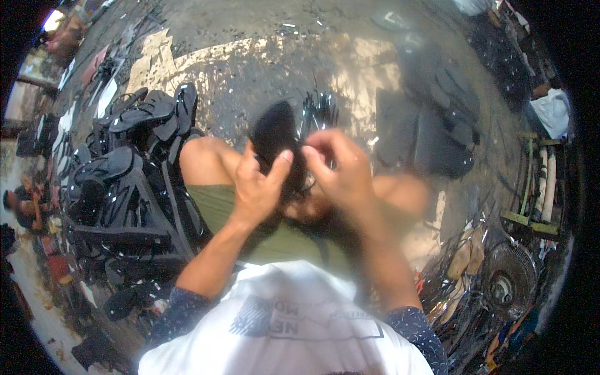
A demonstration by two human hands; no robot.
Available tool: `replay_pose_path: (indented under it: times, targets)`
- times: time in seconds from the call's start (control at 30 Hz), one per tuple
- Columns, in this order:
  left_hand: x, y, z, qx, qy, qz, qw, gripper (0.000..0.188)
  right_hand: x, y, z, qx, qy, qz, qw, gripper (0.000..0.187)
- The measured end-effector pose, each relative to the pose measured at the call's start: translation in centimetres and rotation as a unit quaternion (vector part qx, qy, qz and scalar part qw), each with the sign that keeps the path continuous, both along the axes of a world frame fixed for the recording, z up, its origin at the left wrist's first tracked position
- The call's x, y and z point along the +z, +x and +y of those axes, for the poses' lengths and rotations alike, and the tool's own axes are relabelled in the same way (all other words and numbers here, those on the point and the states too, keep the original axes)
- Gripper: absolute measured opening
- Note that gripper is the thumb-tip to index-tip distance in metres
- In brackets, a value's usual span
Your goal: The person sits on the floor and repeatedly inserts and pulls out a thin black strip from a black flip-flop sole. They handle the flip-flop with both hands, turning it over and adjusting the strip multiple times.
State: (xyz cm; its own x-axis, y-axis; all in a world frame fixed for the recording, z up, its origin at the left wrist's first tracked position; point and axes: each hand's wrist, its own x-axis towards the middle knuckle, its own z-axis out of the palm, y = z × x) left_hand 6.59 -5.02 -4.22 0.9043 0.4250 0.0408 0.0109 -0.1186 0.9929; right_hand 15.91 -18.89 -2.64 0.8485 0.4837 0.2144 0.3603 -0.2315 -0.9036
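Sole (275, 125), black, above the person's lap. Left to right: heaped black sandals (125, 159); the left hand (259, 184) gripping the sole, thumb across it; lettering on a white shirt (206, 340) below, the only print I notice; the right hand (342, 164), curled narrow beside the sole, contents unclear. Seemingly fingertip edge work; next, probably, a steady left grip.

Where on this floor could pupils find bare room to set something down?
The grey floor beyond the tan patch looks mostly bare. Crowded: sandal pile left, black pieces right, scraps and fan lower right; centre, the left hand's sole.
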Motion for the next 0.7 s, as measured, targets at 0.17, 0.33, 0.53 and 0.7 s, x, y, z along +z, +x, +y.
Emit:
replay_pose_path:
  times: [0.17,0.33,0.53,0.7]
  targets:
    - [-1.0,0.4,0.5,-0.014,-0.03,0.011,0.999,0.06,0.0,0.6,0.2,0.002,-0.034,-0.137,0.99,0.014]
    - [0.2,1.8,-0.1,-0.119,0.017,-0.102,0.988,0.095,0.0,-0.9,0.2,0.082,0.015,0.014,0.996,0.012]
    - [1.8,0.1,1.3,-0.099,-0.119,0.05,0.987,0.04,1.8,-1.3,-0.2,0.002,-0.022,0.138,0.99,0.014]
    - [2.5,-0.1,0.1,-0.083,-0.068,0.043,0.993,0.032,0.8,-1.1,-0.2,-0.021,-0.072,-0.189,0.979,0.016]
